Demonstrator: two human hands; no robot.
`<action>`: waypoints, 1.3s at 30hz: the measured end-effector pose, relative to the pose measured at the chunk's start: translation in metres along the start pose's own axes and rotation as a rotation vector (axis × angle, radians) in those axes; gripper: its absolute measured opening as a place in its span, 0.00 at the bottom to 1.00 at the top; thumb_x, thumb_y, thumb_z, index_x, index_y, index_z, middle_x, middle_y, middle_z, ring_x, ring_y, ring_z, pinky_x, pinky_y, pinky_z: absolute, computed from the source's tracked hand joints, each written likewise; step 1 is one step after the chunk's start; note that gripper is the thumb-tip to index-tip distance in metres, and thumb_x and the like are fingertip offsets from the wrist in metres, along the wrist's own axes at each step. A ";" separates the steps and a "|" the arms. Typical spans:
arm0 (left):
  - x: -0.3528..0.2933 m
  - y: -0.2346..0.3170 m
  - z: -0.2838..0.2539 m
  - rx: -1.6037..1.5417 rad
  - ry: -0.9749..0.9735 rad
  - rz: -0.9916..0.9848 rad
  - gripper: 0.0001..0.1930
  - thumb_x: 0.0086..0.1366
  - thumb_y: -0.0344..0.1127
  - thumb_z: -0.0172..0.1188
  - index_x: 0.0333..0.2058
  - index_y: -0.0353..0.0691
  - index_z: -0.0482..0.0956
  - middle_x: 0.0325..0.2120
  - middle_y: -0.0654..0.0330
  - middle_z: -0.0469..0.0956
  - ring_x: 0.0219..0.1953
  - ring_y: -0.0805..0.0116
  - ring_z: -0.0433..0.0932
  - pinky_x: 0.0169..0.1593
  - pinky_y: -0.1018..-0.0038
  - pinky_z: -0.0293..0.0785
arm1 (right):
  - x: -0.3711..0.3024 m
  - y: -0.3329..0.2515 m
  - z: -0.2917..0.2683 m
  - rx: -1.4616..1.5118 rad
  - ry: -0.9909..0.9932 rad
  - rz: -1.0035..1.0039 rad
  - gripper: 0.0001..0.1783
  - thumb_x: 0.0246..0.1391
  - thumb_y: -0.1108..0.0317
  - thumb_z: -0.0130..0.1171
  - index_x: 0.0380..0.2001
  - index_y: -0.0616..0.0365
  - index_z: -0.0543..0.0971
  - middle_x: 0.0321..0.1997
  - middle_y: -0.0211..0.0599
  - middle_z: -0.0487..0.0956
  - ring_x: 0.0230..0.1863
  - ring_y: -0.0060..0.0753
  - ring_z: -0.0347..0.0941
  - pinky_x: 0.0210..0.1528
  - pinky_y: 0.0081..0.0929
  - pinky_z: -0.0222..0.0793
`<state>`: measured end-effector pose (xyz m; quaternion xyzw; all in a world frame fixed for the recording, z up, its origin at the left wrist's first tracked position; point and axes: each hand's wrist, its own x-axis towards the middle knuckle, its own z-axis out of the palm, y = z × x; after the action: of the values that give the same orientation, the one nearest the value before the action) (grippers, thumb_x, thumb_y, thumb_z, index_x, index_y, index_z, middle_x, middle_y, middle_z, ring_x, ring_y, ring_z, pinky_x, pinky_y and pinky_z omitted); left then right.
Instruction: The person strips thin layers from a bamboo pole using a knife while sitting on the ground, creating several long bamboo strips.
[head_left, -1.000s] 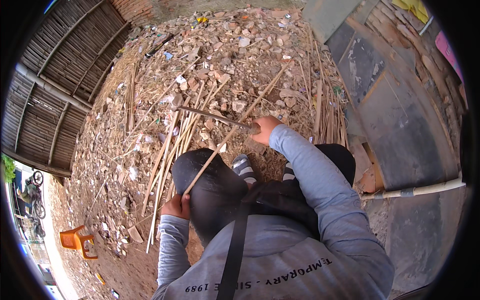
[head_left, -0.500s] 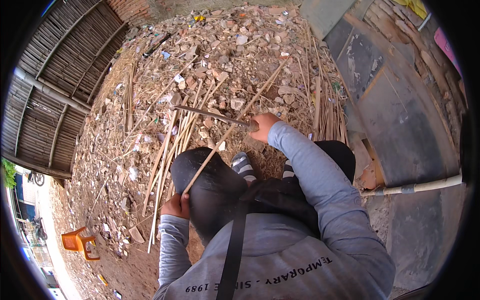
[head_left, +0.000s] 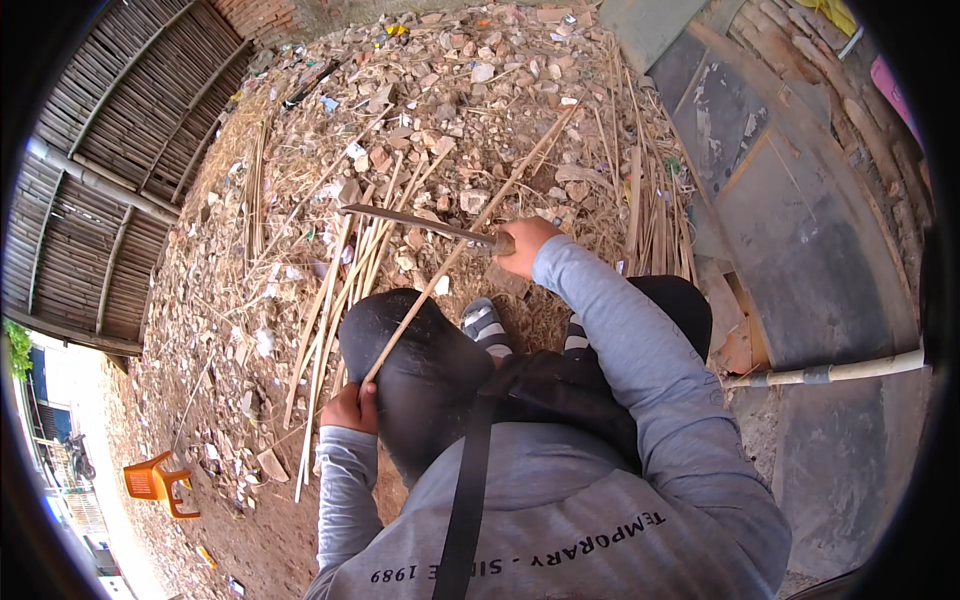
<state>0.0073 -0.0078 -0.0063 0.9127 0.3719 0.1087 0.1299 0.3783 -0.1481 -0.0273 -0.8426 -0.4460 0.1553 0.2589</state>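
I see my right hand (head_left: 522,246) stretched forward, with the fingers closed around the handle of a long knife (head_left: 415,223). Its blade points to the left from this hand and lies across a long bamboo stick (head_left: 462,243). The blade meets the stick just beside the right hand, a little to its left; whether the edge has gone into the stick I cannot tell. The stick runs in a diagonal line: its near end is at my left hand (head_left: 351,408), low in the view, and it goes up and to the right, past the knife, until its far end lies over the rubble (head_left: 470,80) of broken bricks and stones. My left hand is closed around this near end, beside my left knee (head_left: 400,345) in dark trousers. So the stick is held between both hands, the left one low and close to the body, the right one above it and well apart. More thin bamboo strips (head_left: 340,290) lie on the ground to the left of the knee. A small orange plastic chair (head_left: 158,482) stands far to the lower left.
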 end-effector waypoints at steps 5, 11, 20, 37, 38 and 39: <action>0.000 -0.001 0.001 0.012 -0.001 -0.005 0.23 0.65 0.51 0.51 0.19 0.38 0.69 0.15 0.44 0.72 0.21 0.39 0.72 0.25 0.52 0.66 | 0.000 -0.003 -0.003 -0.026 -0.009 0.017 0.25 0.40 0.53 0.64 0.41 0.57 0.79 0.36 0.51 0.80 0.40 0.53 0.77 0.46 0.39 0.73; 0.000 -0.004 0.003 -0.006 0.002 -0.005 0.23 0.65 0.52 0.50 0.19 0.38 0.69 0.15 0.44 0.72 0.21 0.38 0.72 0.25 0.52 0.66 | -0.005 -0.017 -0.012 -0.091 0.057 -0.008 0.17 0.42 0.54 0.63 0.33 0.53 0.79 0.32 0.45 0.80 0.37 0.50 0.77 0.42 0.42 0.73; -0.001 0.000 0.003 0.034 0.031 0.019 0.21 0.65 0.50 0.50 0.22 0.39 0.71 0.16 0.45 0.73 0.21 0.40 0.73 0.25 0.52 0.67 | -0.013 -0.027 -0.032 -0.210 -0.006 -0.046 0.20 0.40 0.56 0.63 0.37 0.54 0.80 0.33 0.47 0.80 0.37 0.51 0.77 0.42 0.42 0.73; 0.003 0.003 -0.006 0.111 -0.036 0.017 0.21 0.66 0.50 0.49 0.23 0.39 0.71 0.18 0.44 0.74 0.22 0.39 0.74 0.27 0.49 0.67 | 0.009 0.022 -0.011 -0.045 -0.027 0.312 0.16 0.48 0.58 0.56 0.37 0.56 0.80 0.35 0.48 0.80 0.38 0.49 0.77 0.45 0.38 0.73; 0.004 0.003 -0.007 0.124 -0.051 0.014 0.20 0.65 0.50 0.49 0.23 0.39 0.72 0.18 0.44 0.75 0.23 0.39 0.74 0.28 0.48 0.67 | 0.011 0.025 -0.009 -0.058 -0.048 0.281 0.16 0.48 0.58 0.56 0.38 0.56 0.80 0.35 0.48 0.80 0.38 0.48 0.77 0.46 0.38 0.73; 0.003 0.000 -0.007 0.137 -0.061 0.001 0.20 0.65 0.50 0.49 0.23 0.39 0.72 0.18 0.44 0.75 0.23 0.39 0.74 0.28 0.48 0.67 | 0.008 0.011 -0.014 -0.074 -0.073 0.242 0.17 0.48 0.58 0.56 0.38 0.56 0.80 0.35 0.48 0.80 0.39 0.48 0.78 0.46 0.38 0.73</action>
<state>0.0079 -0.0045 0.0011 0.9225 0.3738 0.0552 0.0785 0.3969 -0.1511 -0.0231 -0.8929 -0.3558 0.1995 0.1907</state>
